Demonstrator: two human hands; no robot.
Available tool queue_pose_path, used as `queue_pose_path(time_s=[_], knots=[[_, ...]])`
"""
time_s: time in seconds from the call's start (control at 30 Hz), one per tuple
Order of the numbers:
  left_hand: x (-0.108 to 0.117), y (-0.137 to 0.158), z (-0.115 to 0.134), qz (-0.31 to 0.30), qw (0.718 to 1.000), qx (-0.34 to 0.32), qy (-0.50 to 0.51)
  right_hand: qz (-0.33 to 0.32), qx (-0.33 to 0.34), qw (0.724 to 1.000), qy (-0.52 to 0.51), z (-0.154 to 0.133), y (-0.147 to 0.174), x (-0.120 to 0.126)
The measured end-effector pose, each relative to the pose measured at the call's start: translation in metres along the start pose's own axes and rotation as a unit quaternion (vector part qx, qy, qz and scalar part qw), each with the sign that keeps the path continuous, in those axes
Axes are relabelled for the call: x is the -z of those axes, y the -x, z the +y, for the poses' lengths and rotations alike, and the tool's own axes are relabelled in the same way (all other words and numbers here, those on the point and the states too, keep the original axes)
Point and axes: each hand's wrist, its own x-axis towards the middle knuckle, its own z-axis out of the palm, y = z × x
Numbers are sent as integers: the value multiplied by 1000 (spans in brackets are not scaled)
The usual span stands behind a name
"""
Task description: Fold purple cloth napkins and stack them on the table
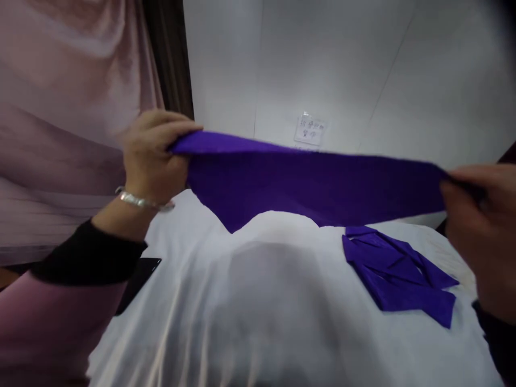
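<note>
A purple cloth is stretched in the air between my two hands, above a surface covered in white fabric. My left hand, with a silver bracelet at the wrist, is closed on the cloth's upper left corner. At the far right, my right hand pinches the other end; it is partly cut off by the frame edge. The cloth's top edge is folded over on the left, and its lower edge hangs unevenly. Several purple folded pieces of cloth lie overlapping on the white surface, below and left of my right hand.
White fabric with creases covers the surface before me. A dark flat object lies at its left, partly behind my sleeve. Pink drapery hangs at the left. A small handwritten label is on the pale wall behind.
</note>
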Motion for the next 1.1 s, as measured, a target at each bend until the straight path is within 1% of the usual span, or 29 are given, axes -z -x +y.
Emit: queue_pose_path(time_s=[0.03, 0.1, 0.17, 0.23, 0.33, 0.43, 0.5, 0.57, 0.63, 0.73, 0.8, 0.83, 0.87, 0.93, 1.0, 1.1], knots=[[4, 14, 0, -14, 1000, -7, -2, -13, 0, 1000, 2, -2, 17, 4], [5, 52, -4, -62, 998, -10, 19, -53, 4, 998, -23, 2, 54, 3], [-1, 95, -9, -139, 989, 1, 55, -99, 24, 991, -83, 10, 93, -7], [-8, 138, -13, -217, 972, 28, 86, -177, 34, 974, -135, 19, 133, -21], [-10, 196, -12, -302, 943, 87, 112, -248, 11, 955, -164, 26, 190, -39], [-5, 238, -7, -346, 916, 149, 138, -302, -16, 935, -184, 24, 233, -47], [2, 256, -3, -361, 900, 184, 161, -345, -48, 916, -201, 20, 249, -46], [11, 267, 1, -371, 881, 227, 186, -401, -91, 882, -229, 15, 255, -39], [23, 273, 4, -392, 849, 281, 215, -462, -139, 836, -260, 11, 253, -27], [41, 274, 6, -439, 779, 364, 262, -529, -212, 766, -297, 10, 242, -9], [49, 271, 5, -462, 737, 399, 290, -542, -260, 736, -310, 14, 236, 0], [50, 270, 3, -468, 721, 411, 303, -537, -281, 731, -313, 17, 233, 3], [50, 268, 2, -472, 709, 420, 313, -525, -301, 733, -309, 20, 231, 3], [45, 262, -1, -470, 696, 436, 324, -487, -339, 750, -291, 27, 228, -1], [32, 256, -5, -455, 696, 450, 326, -435, -379, 769, -275, 33, 226, -12], [2, 245, -11, -418, 702, 469, 334, -363, -418, 782, -286, 40, 221, -41]])
